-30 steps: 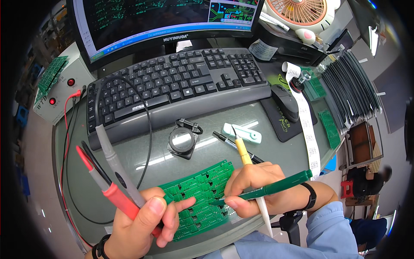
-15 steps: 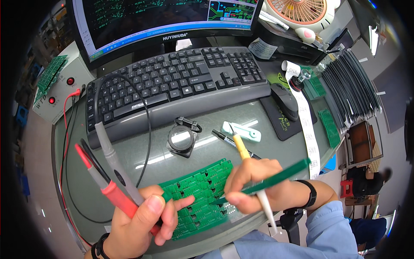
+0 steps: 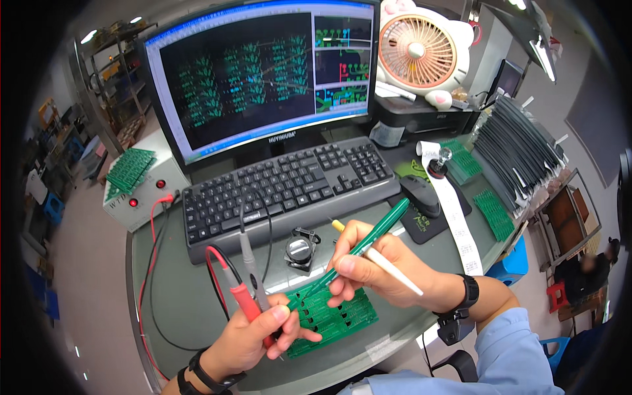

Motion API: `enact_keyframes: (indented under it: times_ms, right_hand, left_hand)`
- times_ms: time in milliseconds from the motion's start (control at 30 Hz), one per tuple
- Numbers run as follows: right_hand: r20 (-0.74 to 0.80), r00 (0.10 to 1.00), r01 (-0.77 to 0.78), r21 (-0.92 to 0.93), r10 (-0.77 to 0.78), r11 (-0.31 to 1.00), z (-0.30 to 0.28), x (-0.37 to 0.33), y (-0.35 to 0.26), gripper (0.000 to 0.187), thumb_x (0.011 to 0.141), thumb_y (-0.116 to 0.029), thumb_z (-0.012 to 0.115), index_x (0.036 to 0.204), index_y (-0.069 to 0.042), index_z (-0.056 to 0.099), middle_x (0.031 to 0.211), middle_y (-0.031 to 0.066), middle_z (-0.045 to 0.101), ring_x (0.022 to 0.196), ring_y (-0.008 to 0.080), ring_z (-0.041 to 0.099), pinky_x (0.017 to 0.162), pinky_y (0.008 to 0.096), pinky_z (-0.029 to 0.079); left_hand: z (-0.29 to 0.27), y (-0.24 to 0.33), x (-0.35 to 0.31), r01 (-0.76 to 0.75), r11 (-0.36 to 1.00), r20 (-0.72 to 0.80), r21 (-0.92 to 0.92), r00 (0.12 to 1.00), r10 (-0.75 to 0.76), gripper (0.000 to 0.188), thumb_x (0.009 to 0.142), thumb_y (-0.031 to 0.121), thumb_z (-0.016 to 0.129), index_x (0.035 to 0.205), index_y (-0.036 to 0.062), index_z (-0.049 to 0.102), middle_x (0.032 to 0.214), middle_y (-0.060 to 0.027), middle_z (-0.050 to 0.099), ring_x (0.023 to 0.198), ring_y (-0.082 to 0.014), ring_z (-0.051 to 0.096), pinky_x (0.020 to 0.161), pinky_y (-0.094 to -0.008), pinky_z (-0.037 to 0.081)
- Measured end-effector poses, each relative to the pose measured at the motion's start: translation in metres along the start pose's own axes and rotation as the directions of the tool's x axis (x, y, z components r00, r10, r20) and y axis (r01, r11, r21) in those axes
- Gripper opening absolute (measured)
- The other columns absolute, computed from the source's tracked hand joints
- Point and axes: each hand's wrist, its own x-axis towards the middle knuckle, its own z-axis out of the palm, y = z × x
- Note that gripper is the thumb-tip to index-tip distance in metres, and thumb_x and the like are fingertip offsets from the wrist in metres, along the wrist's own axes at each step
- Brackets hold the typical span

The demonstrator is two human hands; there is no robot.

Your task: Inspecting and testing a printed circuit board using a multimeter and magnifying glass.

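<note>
Nearest, below light-blue cuffs on the right side, the person's two hands work close together over a green circuit board, which lies near the front edge of the glass-topped bench. The left hand is closed around a red probe and a grey probe, pinches a small green cap between thumb and finger, and stretches another finger over the board's left part. The right hand grips a green pen slanting down toward the cap; whether the two touch I cannot tell. The same hand holds a white-and-yellow pointed tool crosswise. Just beyond the board sits a round lens-like piece in a dark frame. Behind it stretches a black keyboard, with a mouse on a dark mat and a curling paper strip to its right. Farther left, a white box with two red lights carries green boards. Behind the keyboard stands a monitor; right of it, a white fan sits atop a black machine, near a row of dark folders.
</note>
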Motion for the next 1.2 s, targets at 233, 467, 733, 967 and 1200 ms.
enact_keyframes:
  times_ms: [233,467,733,967,1200]
  right_hand:
    - [0.145,0.982,0.140,-0.151,-0.118,0.979,0.018,0.002,0.008,0.022,0.095,-0.023,0.062,0.099,-0.004,0.051,0.083,0.0055,0.063,0.076,0.0094,0.061,0.067,0.0241,0.051]
    - [0.077,0.983,0.170,-0.061,-0.165,0.984,0.028,0.007,0.020,0.024,0.094,-0.026,0.063,0.093,-0.005,0.051,0.079,0.0043,0.062,0.073,0.0093,0.060,0.067,0.0242,0.050]
    - [-0.062,0.952,0.119,-0.830,-0.300,0.545,-0.070,0.016,-0.016,0.042,0.094,-0.045,0.055,0.083,-0.005,0.056,0.074,0.0090,0.063,0.067,0.0210,0.065,0.062,0.0349,0.050]
    - [-0.088,0.931,-0.171,-0.963,-0.354,-0.211,-0.097,0.002,-0.010,0.045,0.089,-0.055,0.053,0.088,-0.010,0.057,0.073,0.0113,0.067,0.069,0.0337,0.066,0.058,0.0458,0.051]
    - [0.440,0.897,0.442,-0.891,-0.049,0.099,0.025,-0.005,-0.005,0.049,0.077,-0.046,0.073,0.105,-0.009,0.055,0.100,0.0124,0.065,0.090,0.0335,0.065,0.072,0.0422,0.050]
  left_hand:
    - [0.008,0.007,-0.012,0.052,0.997,-0.014,0.052,0.999,-0.052,0.032,0.100,0.033,0.044,0.084,0.0067,0.050,0.064,0.0000,0.049,0.049,-0.0068,0.045,0.086,-0.0427,0.053]
    - [0.015,0.010,-0.013,0.038,0.966,-0.203,0.255,0.979,0.015,0.030,0.100,0.031,0.046,0.084,0.0062,0.050,0.064,-0.0002,0.048,0.049,-0.0068,0.044,0.068,-0.0353,0.056]
    - [-0.032,0.004,0.013,-0.512,0.852,-0.444,0.110,0.742,0.503,0.039,0.101,0.032,0.036,0.085,0.0036,0.056,0.081,-0.0099,0.061,0.078,-0.0207,0.062,0.084,-0.0369,0.049]
    - [-0.069,-0.003,0.054,-0.194,0.590,-0.313,0.784,0.697,0.645,0.042,0.098,0.026,0.036,0.080,0.0001,0.064,0.102,-0.0151,0.065,0.114,-0.0269,0.055,0.099,-0.0368,0.038]
    - [-0.069,0.002,0.035,-0.367,0.724,-0.407,0.584,0.639,0.652,0.038,0.098,0.020,0.035,0.083,-0.0004,0.063,0.106,-0.0169,0.065,0.104,-0.0262,0.061,0.096,-0.0365,0.043]
